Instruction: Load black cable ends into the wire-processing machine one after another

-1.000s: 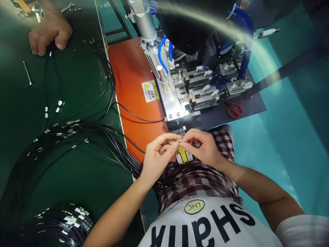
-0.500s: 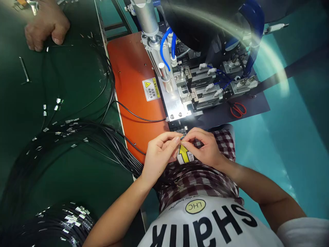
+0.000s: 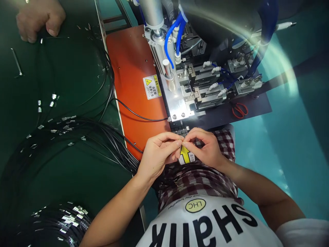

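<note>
My left hand (image 3: pixel 156 156) and my right hand (image 3: pixel 205 147) meet fingertip to fingertip just in front of the machine (image 3: pixel 190 92). Both pinch a tiny part at the tip of a thin black cable; the part is too small to make out. They hover over a yellow arrow label (image 3: pixel 185 155) and my checked lap. A mass of black cables (image 3: pixel 77 137) with silver clips fans out to the left on the green belt.
An orange plate (image 3: pixel 131 75) with a warning sticker (image 3: pixel 152 86) lies beside the machine. Red scissors (image 3: pixel 239 109) rest on the dark mat at right. Another person's fist (image 3: pixel 38 17) is at the top left. A coil of clipped cables (image 3: pixel 61 219) lies bottom left.
My view has shifted slightly, so the machine sits higher and closer. My fingertips have closed tighter together over the small part. The other person's hand has slid toward the top left.
</note>
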Demonstrator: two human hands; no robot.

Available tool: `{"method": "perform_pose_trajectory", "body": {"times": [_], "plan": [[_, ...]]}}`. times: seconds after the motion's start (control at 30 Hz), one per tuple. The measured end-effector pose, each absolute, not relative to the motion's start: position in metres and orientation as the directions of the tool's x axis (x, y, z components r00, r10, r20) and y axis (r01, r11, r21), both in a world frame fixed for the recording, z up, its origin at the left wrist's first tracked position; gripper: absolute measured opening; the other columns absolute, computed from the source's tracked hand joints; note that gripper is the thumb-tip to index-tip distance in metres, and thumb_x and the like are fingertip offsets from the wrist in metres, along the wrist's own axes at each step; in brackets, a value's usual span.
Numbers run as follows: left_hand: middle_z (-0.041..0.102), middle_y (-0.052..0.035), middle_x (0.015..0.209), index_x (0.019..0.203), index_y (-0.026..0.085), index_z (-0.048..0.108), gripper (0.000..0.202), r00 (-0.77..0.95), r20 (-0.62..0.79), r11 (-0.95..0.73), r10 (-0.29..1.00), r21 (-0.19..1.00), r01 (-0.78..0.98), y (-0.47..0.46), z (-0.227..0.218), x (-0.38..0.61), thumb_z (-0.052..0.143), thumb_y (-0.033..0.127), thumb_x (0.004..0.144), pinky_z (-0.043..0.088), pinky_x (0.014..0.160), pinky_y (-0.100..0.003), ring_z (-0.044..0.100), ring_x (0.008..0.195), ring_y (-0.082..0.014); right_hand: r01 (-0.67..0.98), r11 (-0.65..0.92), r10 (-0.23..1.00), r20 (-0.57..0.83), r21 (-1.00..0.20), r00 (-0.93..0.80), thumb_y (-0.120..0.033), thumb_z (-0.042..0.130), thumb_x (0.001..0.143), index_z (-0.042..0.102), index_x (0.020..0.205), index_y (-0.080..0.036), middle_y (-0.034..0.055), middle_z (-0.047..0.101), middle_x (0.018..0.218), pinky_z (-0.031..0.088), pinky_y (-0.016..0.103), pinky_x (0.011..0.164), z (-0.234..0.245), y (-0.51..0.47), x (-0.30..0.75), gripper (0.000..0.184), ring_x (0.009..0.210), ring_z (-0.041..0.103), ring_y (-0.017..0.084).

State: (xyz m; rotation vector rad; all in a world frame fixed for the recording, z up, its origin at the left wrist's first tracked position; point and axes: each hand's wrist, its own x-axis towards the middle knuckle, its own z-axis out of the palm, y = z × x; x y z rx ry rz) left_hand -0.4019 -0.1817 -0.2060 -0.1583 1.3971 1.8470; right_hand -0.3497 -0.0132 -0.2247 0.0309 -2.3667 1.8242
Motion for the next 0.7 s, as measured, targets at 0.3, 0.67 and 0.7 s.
{"method": "perform_pose_trajectory", "body": {"times": [0.3, 0.67, 0.7], "plan": [[0.059, -0.0001, 0.061, 0.082, 0.013, 0.068, 0.011, -0.634, -0.538, -0.134, 0.555, 0.694, -0.707, -0.1851, -0.2058, -0.4076, 0.074, 0.021, 0.082, 0.037, 0.049, -0.018, 0.050, 0.050, -0.0060, -0.127, 0.244, 0.043, 0.141, -0.962, -0.989, -0.014, 0.067, 0.086, 0.065, 0.080, -0.018, 0.0005, 0.063, 0.077, 0.046, 0.028, 0.066, -0.2237, -0.0161, -0.3518, 0.007, 0.070, 0.057, 0.012], [0.061, -0.0010, 0.063, 0.085, 0.013, 0.068, 0.009, -0.650, -0.506, -0.176, 0.567, 0.696, -0.696, -0.1849, -0.2060, -0.4070, 0.070, 0.022, 0.085, 0.036, 0.050, -0.020, 0.050, 0.051, -0.0075, -0.115, 0.271, 0.055, 0.135, -0.956, -0.989, -0.017, 0.066, 0.087, 0.065, 0.081, -0.019, 0.0004, 0.064, 0.078, 0.045, 0.029, 0.066, -0.2260, -0.0151, -0.3511, 0.007, 0.071, 0.057, 0.013], [0.060, -0.0006, 0.061, 0.085, 0.013, 0.068, 0.010, -0.665, -0.505, -0.171, 0.551, 0.711, -0.682, -0.1840, -0.2055, -0.4054, 0.070, 0.023, 0.085, 0.036, 0.050, -0.019, 0.050, 0.051, -0.0074, -0.115, 0.280, 0.055, 0.135, -0.953, -0.989, -0.017, 0.066, 0.087, 0.064, 0.081, -0.019, 0.0003, 0.064, 0.078, 0.045, 0.029, 0.067, -0.2260, -0.0150, -0.3507, 0.007, 0.071, 0.058, 0.013]]}}
